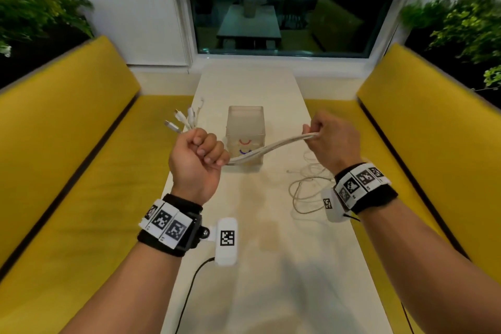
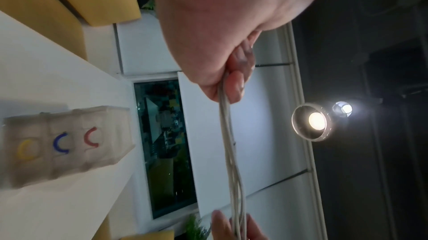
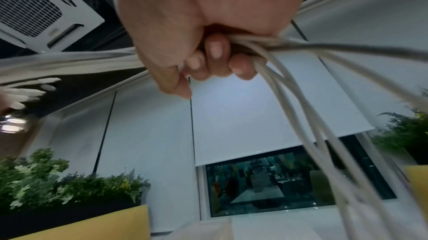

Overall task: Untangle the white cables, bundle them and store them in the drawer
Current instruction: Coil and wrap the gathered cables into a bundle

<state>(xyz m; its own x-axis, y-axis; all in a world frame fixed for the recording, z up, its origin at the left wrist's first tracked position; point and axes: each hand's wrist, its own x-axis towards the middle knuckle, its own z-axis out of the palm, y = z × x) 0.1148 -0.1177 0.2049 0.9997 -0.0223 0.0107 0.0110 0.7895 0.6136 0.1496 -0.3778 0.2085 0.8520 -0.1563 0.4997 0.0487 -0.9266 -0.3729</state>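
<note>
Several white cables [image 1: 271,148] run as one bunch between my two raised hands above the white table [image 1: 271,266]. My left hand [image 1: 199,156] grips one end in a fist, with the plug ends [image 1: 184,118] fanning out above it. My right hand [image 1: 329,138] grips the bunch further along, fingers curled round it. From there the loose cable lengths [image 1: 306,192] drop onto the table in loops. In the left wrist view the cables [image 2: 228,143] leave my fist. In the right wrist view the strands [image 3: 301,108] spread down from my fingers [image 3: 216,57]. A frosted small drawer unit [image 1: 245,135] stands behind the cables.
The drawer unit [image 2: 64,145] has three drawers with red, blue and yellow curved handles, all closed. Yellow benches [image 1: 81,157] flank the narrow table on both sides. A window [image 1: 287,24] and plants [image 1: 461,22] are at the far end.
</note>
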